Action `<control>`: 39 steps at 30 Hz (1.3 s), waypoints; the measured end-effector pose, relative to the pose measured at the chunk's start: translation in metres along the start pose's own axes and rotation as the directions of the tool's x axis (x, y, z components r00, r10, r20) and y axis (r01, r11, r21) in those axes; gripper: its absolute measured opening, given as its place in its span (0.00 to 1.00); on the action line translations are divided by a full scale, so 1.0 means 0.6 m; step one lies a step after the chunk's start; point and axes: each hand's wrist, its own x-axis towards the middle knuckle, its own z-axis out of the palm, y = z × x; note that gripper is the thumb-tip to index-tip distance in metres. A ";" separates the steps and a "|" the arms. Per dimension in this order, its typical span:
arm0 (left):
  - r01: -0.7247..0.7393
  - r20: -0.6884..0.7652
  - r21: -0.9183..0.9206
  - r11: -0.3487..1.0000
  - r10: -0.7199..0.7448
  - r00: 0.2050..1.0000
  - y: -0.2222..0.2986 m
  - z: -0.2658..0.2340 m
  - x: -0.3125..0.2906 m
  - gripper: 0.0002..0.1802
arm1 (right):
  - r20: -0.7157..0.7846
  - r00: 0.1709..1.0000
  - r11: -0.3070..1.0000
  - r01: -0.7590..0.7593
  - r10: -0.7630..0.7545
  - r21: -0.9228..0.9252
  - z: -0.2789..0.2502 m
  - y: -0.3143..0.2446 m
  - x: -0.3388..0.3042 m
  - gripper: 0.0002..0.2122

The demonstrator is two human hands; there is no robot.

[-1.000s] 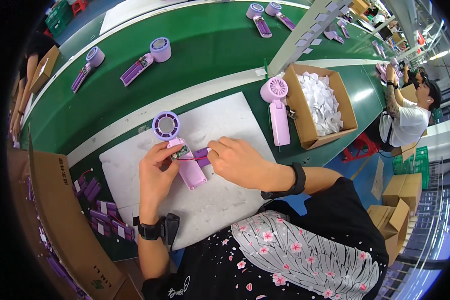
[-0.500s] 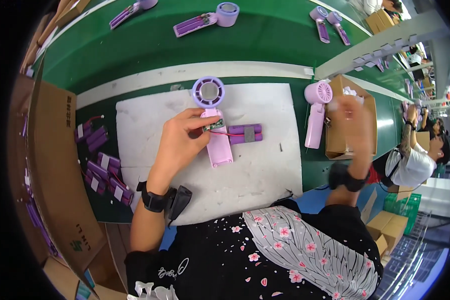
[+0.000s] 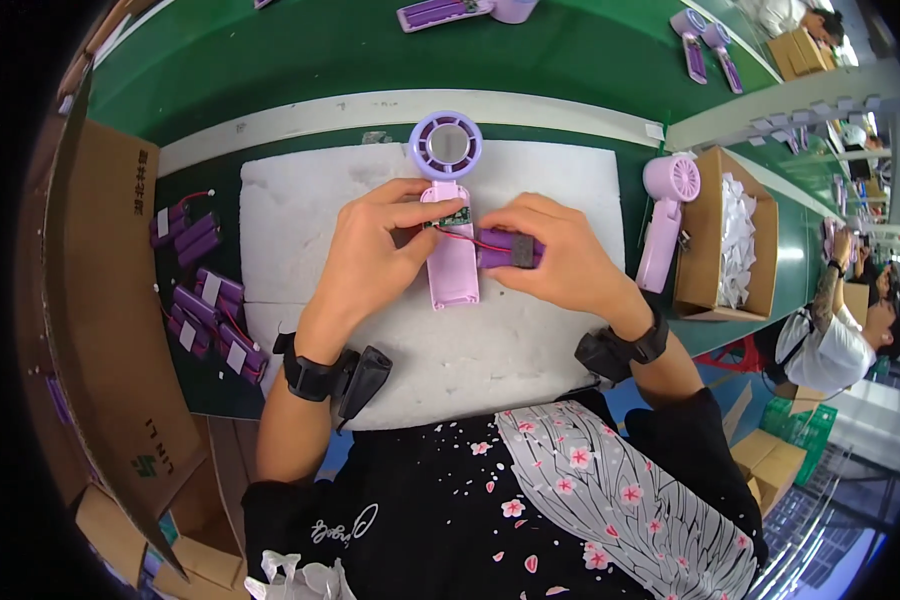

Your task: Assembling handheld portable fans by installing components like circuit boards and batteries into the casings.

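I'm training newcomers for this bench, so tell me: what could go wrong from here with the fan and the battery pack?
The thin red wire runs between the green board at the left hand and the purple battery pack in the right hand; if the hands move apart, it might pull loose. It also crosses the edge of the open pink handle, where it could get pinched.

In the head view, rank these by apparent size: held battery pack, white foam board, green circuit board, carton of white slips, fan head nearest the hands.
White foam board
Carton of white slips
Fan head
Held battery pack
Green circuit board
The last two are partly covered.
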 end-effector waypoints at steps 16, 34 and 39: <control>-0.109 -0.010 0.067 0.992 0.110 0.994 0.008 0.002 0.006 0.17 | 0.407 0.913 0.181 -0.403 0.018 0.897 -0.016 -0.018 -0.032 0.42; -0.240 -0.018 0.127 0.963 0.244 0.970 0.014 0.008 0.003 0.17 | 0.013 0.998 0.958 0.056 -0.062 0.280 0.008 -0.016 -0.013 0.35; -0.242 -0.002 0.125 0.962 0.244 0.970 0.014 0.008 0.002 0.17 | -0.053 0.996 0.979 0.080 -0.072 0.186 0.021 -0.018 -0.016 0.32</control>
